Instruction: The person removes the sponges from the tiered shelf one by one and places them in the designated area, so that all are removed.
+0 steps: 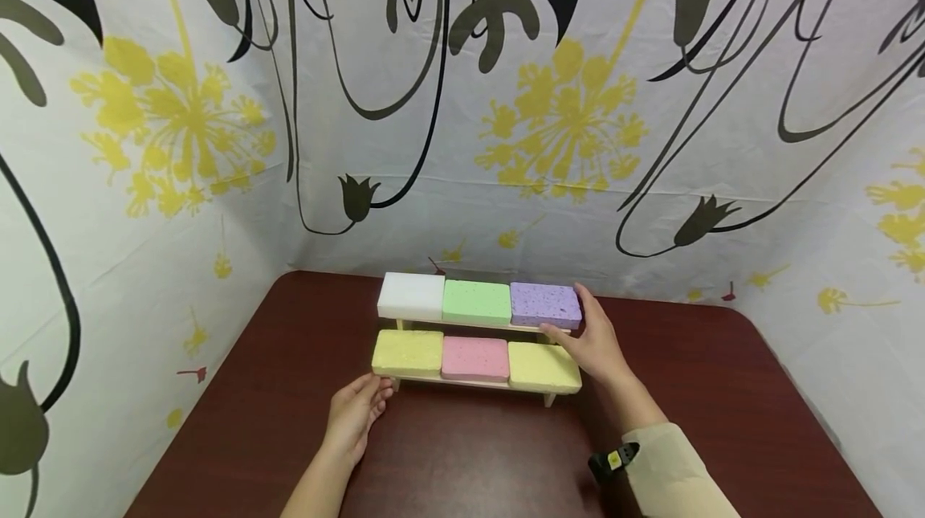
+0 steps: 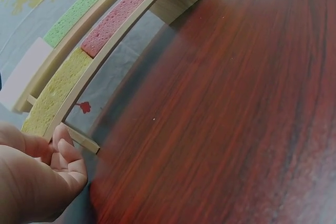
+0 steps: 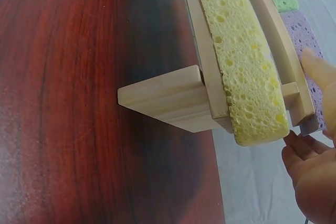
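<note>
1. Pale cloth (image 1: 448, 140) printed with grey stems, dark leaves and yellow flowers hangs behind and at both sides of a dark reddish-brown table (image 1: 462, 454), well beyond the fingers.
2. On the table, between the two hands, stands a two-step wooden rack (image 3: 168, 100) with a row of three blocks on each step.
3. The left hand (image 1: 354, 413) has its fingers curled in close, thumb above, pinching the front left end of the lower step. Just above these fingertips sits one yellow sponge (image 1: 408, 353), which reaches right to that end.
4. The right hand (image 1: 596, 341) is spread partway, thumb at the front edge and fingers at the right end of the purple sponge (image 1: 545, 305), gripping it on the upper step.
5. Next to the purple sponge, leftward from the right fingers, lies a green sponge (image 1: 477, 303), then a white block (image 1: 412, 296), farthest from them in that row.
6. Another yellow sponge (image 1: 543, 367) rests on the lower step, just below the right thumb; a pink sponge (image 1: 475, 359) lies between the two yellow ones.
7. Behind the right fingers, at the wrist, are a light beige sleeve (image 1: 675, 470) and a small black device (image 1: 613, 462).
</note>
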Demonstrator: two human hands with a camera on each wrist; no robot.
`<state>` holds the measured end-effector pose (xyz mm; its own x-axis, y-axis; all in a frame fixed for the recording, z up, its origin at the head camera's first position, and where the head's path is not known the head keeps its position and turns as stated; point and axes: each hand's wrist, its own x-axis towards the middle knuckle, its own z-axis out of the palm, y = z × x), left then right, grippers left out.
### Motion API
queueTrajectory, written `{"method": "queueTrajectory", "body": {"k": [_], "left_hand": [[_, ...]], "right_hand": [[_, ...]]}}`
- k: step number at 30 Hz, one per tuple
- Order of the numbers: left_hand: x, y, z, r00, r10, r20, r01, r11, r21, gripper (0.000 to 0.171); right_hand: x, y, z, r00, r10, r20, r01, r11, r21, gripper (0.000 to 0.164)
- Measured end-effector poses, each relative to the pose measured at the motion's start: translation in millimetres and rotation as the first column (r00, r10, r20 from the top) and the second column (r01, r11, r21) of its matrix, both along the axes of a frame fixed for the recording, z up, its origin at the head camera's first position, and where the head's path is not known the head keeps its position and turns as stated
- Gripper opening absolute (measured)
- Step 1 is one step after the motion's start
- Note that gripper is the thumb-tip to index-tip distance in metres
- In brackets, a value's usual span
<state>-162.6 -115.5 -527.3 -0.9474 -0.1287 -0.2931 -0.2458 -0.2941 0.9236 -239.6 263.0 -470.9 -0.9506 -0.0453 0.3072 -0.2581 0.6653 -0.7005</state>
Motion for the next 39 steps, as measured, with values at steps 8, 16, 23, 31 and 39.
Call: {"method": "queueTrajectory", "body": {"k": [8,16,23,31,39], "left_hand": [[1.3,-0.2,1.7,1.0,0.003,0.001,-0.003,1.0,0.01,0.043],[1.3,0.2,-0.4,1.0,0.005,0.007,-0.005,1.0,0.003,0.044],[0.4,0.8,0.1,1.0,0.005,0.011,-0.005,1.0,-0.007,0.044],[0.4,2.8,3.0,1.0,0.023,0.009,-0.023,1.0,-0.002,0.041],[2.1,2.8,5.5,1.0,0.016,0.001,-0.016,1.0,0.007,0.04]], "right_hand": [[0.0,-0.8,2.5,0.999,0.025,0.02,-0.025,1.0,-0.008,0.098],[-0.5,0.3,0.3,0.999,0.0,-0.051,0.0,1.0,-0.005,0.092],[1.6,4.4,-0.5,1.0,-0.015,-0.025,0.015,1.0,-0.007,0.09],[6.8,9.8,-0.4,0.999,-0.027,-0.041,0.027,1.0,0.006,0.089],[8.4,17.6,-3.3,0.997,-0.025,-0.073,0.025,1.0,-0.008,0.089]]}}
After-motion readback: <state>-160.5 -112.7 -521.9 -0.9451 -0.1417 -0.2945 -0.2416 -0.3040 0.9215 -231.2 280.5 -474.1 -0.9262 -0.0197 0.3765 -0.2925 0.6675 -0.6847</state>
